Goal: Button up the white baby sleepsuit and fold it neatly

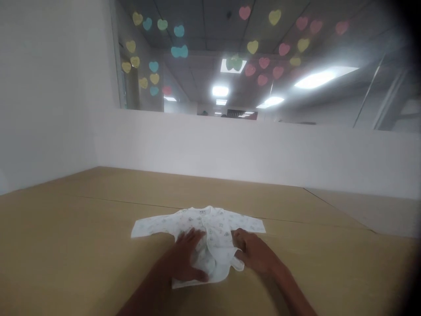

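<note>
A small white baby shirt [197, 224] with a faint print lies spread on the tan table [82, 237], its sleeves stretched out left and right. My left hand [187, 259] rests flat on the shirt's left front panel, fingers stretched out. My right hand [251, 252] sits at the shirt's right side, its fingers curled and pinched on the edge of the right front flap, which is lifted and folded over a little near the hem.
A low white partition wall [230, 149] runs along the table's far edge, with another white wall on the left. Above it a glass pane carries several coloured heart stickers [179, 30]. A table seam [335, 208] runs off to the right.
</note>
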A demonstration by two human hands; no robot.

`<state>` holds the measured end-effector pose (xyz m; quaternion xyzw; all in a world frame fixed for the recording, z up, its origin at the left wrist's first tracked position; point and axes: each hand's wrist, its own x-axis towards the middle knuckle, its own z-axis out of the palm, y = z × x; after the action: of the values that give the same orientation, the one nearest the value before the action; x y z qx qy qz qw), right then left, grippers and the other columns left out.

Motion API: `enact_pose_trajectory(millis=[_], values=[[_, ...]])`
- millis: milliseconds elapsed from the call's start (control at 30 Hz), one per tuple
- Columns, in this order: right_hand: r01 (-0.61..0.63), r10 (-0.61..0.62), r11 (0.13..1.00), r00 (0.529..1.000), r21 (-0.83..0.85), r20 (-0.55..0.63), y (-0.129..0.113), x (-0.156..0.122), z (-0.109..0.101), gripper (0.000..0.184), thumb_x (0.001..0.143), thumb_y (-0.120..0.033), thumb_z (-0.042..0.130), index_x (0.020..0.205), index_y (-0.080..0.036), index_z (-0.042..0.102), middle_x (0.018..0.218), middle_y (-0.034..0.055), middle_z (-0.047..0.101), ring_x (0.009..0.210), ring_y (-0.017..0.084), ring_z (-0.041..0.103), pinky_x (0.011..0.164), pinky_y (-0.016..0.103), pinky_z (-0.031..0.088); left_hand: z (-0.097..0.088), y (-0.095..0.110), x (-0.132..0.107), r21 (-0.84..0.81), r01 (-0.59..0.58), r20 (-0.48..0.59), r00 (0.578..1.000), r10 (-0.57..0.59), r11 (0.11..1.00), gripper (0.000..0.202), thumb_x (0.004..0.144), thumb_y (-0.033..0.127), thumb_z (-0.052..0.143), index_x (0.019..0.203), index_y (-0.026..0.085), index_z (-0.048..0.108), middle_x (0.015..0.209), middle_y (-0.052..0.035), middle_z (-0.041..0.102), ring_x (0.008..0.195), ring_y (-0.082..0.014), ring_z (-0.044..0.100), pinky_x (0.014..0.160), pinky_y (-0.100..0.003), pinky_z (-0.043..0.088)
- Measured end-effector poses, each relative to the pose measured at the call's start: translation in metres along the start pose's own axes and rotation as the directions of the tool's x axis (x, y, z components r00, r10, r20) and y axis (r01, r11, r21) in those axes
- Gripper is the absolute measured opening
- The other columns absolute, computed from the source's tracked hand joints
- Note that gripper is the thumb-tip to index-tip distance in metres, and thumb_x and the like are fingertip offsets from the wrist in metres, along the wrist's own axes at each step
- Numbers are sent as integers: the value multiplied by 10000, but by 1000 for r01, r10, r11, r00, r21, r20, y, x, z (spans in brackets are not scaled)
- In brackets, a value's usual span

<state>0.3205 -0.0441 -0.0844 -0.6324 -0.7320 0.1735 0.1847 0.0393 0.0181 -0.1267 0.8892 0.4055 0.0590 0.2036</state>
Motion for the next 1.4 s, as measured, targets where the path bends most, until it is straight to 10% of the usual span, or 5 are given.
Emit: enact_pose_trajectory(millis=[433,667,933,1133,1400], values=[[54,-59,998,989,38,132,9,-7,-15,492,535,-141,533,1024,-193,529,833,-3,508,713,134,448,591,230,303,-5,-6,0,-39,-117,16,993,118,992,1320,523,766,804,1529,264,112,1496,-73,21,1341,-394,-46,1103,-559,14],[274,-285,942,958,-194,-31,-12,0,15,646,552,-102,560,1185,-225,519,1216,64,459,1140,237,388,977,358,293,-2,16,2,-111,-113,-147,984,96,987,637,884,404,613,1449,344,326,1407,17,311,1308,-243,224,1108,-424,214],[416,-413,909,900,-4,-139,-37,-3,18,136,691,-94,474,795,-158,532,804,2,555,784,126,478,743,264,369,1,2,6,-126,-92,-85,993,82,988,906,734,417,783,1481,306,283,1435,5,269,1315,-270,198,1115,-402,198],[216,-262,948,946,235,191,-45,-7,11,144,654,-184,532,741,-126,630,763,23,611,688,114,535,592,195,390,-11,-9,5,-143,-122,7,992,124,982,875,598,321,837,1379,396,448,1418,16,298,1299,-325,216,1100,-461,189],[37,-268,936,716,349,645,-41,24,9,250,606,-108,543,802,-130,697,723,1,627,639,84,555,540,115,383,-25,0,30,-185,-199,-208,965,159,962,314,809,258,571,1114,309,627,1103,22,535,1052,-220,474,976,-357,365]])
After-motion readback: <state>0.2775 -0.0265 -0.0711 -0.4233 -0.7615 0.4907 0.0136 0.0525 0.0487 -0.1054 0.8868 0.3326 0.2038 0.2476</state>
